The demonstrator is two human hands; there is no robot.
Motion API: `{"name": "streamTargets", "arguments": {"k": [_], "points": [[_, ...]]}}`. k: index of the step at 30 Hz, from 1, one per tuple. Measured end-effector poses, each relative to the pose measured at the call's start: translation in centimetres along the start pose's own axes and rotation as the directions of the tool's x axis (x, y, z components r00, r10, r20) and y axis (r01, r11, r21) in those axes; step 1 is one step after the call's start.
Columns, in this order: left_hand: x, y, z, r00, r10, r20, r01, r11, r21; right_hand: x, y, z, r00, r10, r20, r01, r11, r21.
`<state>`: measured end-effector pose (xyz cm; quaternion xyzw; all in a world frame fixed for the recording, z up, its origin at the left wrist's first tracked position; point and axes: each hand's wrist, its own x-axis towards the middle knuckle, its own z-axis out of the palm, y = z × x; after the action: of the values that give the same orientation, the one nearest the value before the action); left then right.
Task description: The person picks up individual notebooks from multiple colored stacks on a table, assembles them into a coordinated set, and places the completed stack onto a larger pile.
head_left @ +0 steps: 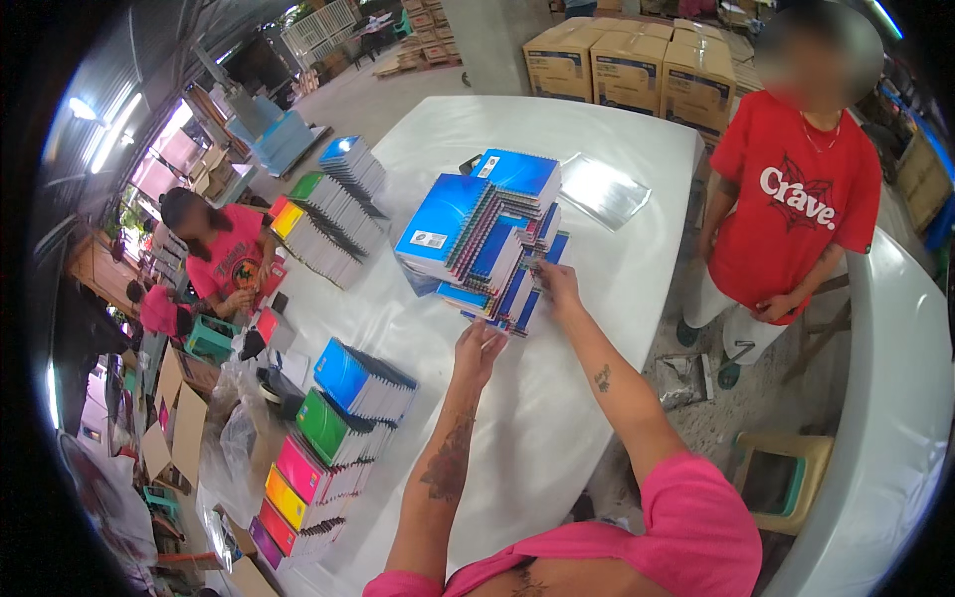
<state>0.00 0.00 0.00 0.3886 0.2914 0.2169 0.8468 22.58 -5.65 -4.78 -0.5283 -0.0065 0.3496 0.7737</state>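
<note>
A tall stack of blue-covered spiral notebooks [435, 221] stands in front of me on the white table, its layers offset with the wire bindings showing. At the stack's near right side, my left hand [479, 350] has its fingers closed on the lower edge of a blue spiral notebook [521, 300]. My right hand [558, 285] grips the same notebook along its right side. How many notebooks lie between the hands is hard to make out. To the left, rows of spiral notebooks [323, 423] with blue, green, pink, yellow, red and purple covers stand on the table.
More notebook piles [318, 229] stand at the far left. A clear plastic sheet [605, 191] lies right of the stack. Beyond the white table [418, 129] are cardboard boxes [627, 72]. A person in red [796, 199] stands at right; another in pink [231, 254] works at left.
</note>
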Motion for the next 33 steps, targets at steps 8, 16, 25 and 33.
{"name": "streamTargets", "arguments": {"k": [8, 16, 25, 33], "points": [[-1.1, 0.8, -2.2, 0.988, -0.089, -0.124, 0.069, 0.985, -0.159, -8.0, 5.0, 2.1, 0.986, 0.070, -0.151, -0.070, 0.998, 0.007], [0.1, 0.1, -2.1, 0.997, -0.063, -0.050, 0.053, 0.981, -0.186, -10.2, 7.4, 3.2, 0.988, -0.116, -0.105, 0.093, 0.974, -0.205], [0.0, 0.6, -2.5, 0.999, -0.054, 0.009, 0.054, 0.991, -0.120, -9.7, 9.0, 4.2, 0.939, -0.220, -0.263, 0.134, 0.941, -0.310], [1.6, 0.4, -2.2, 0.998, -0.031, -0.053, 0.025, 0.993, -0.116, -7.4, 9.8, 3.1, 0.977, -0.086, -0.193, 0.037, 0.969, -0.242]]}}
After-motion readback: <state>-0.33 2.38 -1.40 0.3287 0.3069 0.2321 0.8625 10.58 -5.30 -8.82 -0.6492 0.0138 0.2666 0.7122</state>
